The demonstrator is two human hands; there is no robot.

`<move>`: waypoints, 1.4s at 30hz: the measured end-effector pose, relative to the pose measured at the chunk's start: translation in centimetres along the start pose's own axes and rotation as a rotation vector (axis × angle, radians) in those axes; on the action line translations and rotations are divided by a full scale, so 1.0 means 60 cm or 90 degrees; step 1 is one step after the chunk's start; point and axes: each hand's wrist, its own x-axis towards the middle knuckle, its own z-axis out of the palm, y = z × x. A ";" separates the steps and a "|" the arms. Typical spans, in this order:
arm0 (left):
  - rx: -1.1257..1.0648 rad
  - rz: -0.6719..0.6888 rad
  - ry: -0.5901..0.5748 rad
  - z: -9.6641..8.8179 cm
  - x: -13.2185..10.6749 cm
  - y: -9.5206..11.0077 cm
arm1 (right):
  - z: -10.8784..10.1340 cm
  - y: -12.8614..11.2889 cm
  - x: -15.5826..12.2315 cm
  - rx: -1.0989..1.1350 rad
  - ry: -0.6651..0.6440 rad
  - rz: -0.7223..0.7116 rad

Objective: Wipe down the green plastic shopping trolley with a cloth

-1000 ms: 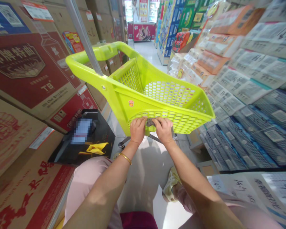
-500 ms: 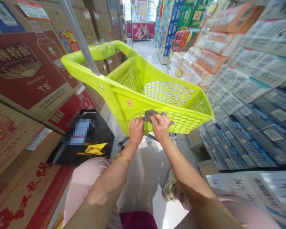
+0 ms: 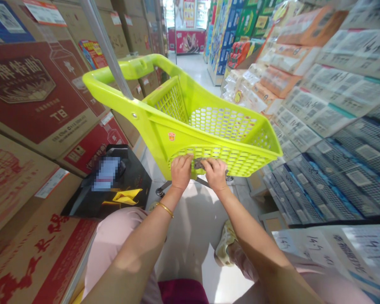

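A lime-green plastic shopping cart (image 3: pixel 205 126) stands side-on before me, its slotted side panel facing my hands. My left hand (image 3: pixel 181 171) is closed at the lower left of that panel, its fingertips curled against the slots. Just to its right, my right hand (image 3: pixel 215 174) is closed on a crumpled grey rag (image 3: pixel 198 163) pressed to the panel. Most of the rag is hidden under the right fingers; a dark bit shows between the two hands and another at the right hand's far side.
Stacked cardboard cartons (image 3: pixel 34 88) line the left. A black bag (image 3: pixel 126 169) with a yellow piece on it stands beside my left knee. Packaged goods (image 3: pixel 329 93) are piled along the right. An aisle floor (image 3: pixel 193 67) runs back beyond the cart to a pink counter (image 3: pixel 190 41).
The rag, which was spread above my right fingers, is now mostly beneath them. My right hand has moved slightly down, while the left stays nearly in place. The cart has barely shifted.
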 end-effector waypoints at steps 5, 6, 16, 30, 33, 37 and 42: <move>0.015 -0.011 0.009 0.001 0.000 0.003 | -0.025 0.009 0.076 -0.017 0.100 0.046; 0.016 -0.012 0.010 0.001 0.000 0.003 | -0.026 0.008 0.084 -0.020 0.111 0.050; 0.029 -0.012 0.018 0.005 -0.002 0.003 | 0.019 -0.027 0.014 0.006 -0.039 0.004; -0.010 0.028 0.001 -0.010 -0.009 0.023 | -0.002 -0.008 -0.014 0.025 0.010 0.026; -0.015 0.069 -0.016 -0.009 -0.003 0.036 | -0.013 -0.006 0.007 0.025 0.077 0.049; -0.007 0.097 -0.021 -0.004 0.016 0.048 | -0.039 0.004 0.033 0.014 0.168 0.072; 0.006 0.166 -0.072 0.014 0.033 0.071 | -0.064 0.029 0.057 -0.014 0.215 0.126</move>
